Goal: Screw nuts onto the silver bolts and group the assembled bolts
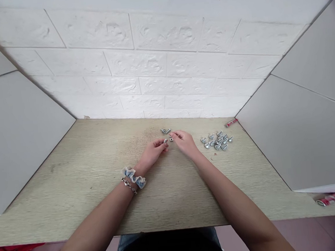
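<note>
My left hand (153, 151) is closed in a pinch around a small bolt (165, 140), whose metal end sticks out past the fingertips. Just to its right, my right hand (184, 142) has its thumb and fingers pressed together low over the table; a bit of metal shows at the fingertips, too small to name. A loose nut (171, 139) lies between the two hands. Behind them sits a little group of bolts and nuts (165, 131). Off to the right of my right hand, several bolts fitted with washers or nuts (217, 141) are heaped together.
The wooden tabletop (173, 194) is bounded by a white brick-patterned wall (164, 79) and grey side panels (23, 140). One red cylinder, battery-like (231, 123), lies in the back right corner. A second red cylinder (331, 199) rests near the front right edge.
</note>
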### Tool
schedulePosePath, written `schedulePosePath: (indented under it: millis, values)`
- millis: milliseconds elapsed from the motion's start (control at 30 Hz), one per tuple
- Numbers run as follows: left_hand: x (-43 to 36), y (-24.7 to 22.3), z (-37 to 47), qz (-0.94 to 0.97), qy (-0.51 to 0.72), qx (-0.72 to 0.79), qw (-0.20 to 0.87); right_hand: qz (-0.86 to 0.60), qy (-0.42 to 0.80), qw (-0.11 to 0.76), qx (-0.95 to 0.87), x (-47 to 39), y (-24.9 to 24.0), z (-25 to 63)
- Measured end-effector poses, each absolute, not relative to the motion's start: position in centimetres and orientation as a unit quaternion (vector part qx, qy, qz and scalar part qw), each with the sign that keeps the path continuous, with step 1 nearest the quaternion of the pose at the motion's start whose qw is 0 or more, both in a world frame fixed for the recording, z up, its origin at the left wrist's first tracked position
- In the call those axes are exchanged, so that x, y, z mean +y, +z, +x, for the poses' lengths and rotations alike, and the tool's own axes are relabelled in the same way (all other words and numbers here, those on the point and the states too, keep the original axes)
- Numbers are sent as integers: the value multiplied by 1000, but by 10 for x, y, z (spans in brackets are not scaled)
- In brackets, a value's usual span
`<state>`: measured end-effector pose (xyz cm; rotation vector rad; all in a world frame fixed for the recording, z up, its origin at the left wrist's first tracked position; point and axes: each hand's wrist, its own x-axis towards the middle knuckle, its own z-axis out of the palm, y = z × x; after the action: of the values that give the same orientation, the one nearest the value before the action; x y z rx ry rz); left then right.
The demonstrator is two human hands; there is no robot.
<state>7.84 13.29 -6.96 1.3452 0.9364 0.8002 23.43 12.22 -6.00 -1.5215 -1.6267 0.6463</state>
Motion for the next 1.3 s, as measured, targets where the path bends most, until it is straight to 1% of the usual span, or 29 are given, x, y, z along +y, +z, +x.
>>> schedulePosePath:
  millis: [100,167,233,367,467,533,633,667,733,1033,1300]
  values:
    - [134,-71,79,578,343,419,611,-646,102,278,-704,123,-65,237]
    - [134,-71,78,586,340,423,601,-659,57,209,-720,123,-67,235]
    - [134,-70,78,606,343,426,577,-666,36,173,-725,123,-68,232]
    - [133,-69,76,653,344,445,507,-656,32,151,-739,122,-68,229]
    - [134,-70,75,676,341,459,466,-640,75,166,-747,120,-66,231]
    - [134,-70,74,688,335,466,444,-633,116,219,-733,118,-62,232]
    - [133,-68,73,701,329,470,424,-608,202,326,-695,116,-55,231]
    - [132,-67,73,704,328,470,420,-593,228,352,-688,115,-53,230]
    - [131,-65,73,709,327,466,415,-564,257,375,-689,113,-50,227]
    - [132,-68,73,732,343,454,375,-500,200,351,-766,112,-52,223]
    - [130,-67,72,766,325,446,330,-511,188,320,-775,112,-50,225]
